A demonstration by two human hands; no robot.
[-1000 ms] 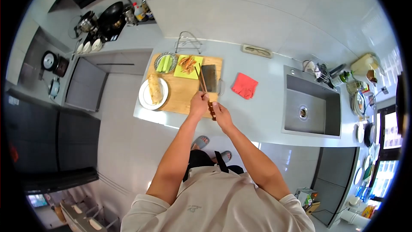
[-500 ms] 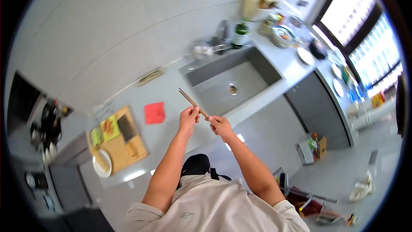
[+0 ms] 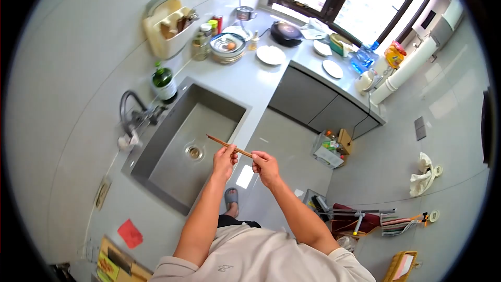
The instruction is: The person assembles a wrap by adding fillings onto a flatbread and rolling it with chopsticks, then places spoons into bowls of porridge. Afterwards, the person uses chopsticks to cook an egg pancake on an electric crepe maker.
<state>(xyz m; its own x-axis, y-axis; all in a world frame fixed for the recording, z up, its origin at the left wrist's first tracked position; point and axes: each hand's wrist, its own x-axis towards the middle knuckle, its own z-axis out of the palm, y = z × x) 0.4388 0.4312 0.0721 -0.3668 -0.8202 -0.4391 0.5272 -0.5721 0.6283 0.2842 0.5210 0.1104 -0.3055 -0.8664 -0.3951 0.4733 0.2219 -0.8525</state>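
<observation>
A pair of brown wooden chopsticks (image 3: 217,140) is held level between my two hands, over the near edge of the grey sink (image 3: 172,141). My left hand (image 3: 225,162) is closed around their middle. At their right end, my right hand (image 3: 265,167) pinches them between thumb and fingers. The free tips point left over the basin, above and right of the drain (image 3: 194,152).
A faucet (image 3: 136,112) and a green bottle (image 3: 164,83) stand behind the sink. Stacked bowls (image 3: 227,47), white plates (image 3: 270,55) and a dark pan (image 3: 286,33) line the far counter. A red cloth (image 3: 130,234) and a cutting board (image 3: 117,261) lie lower left.
The view has turned right toward the window, so the sink and cutting board have shifted left and down. Both hands keep hold of the chopsticks, which are now nearer to level.
</observation>
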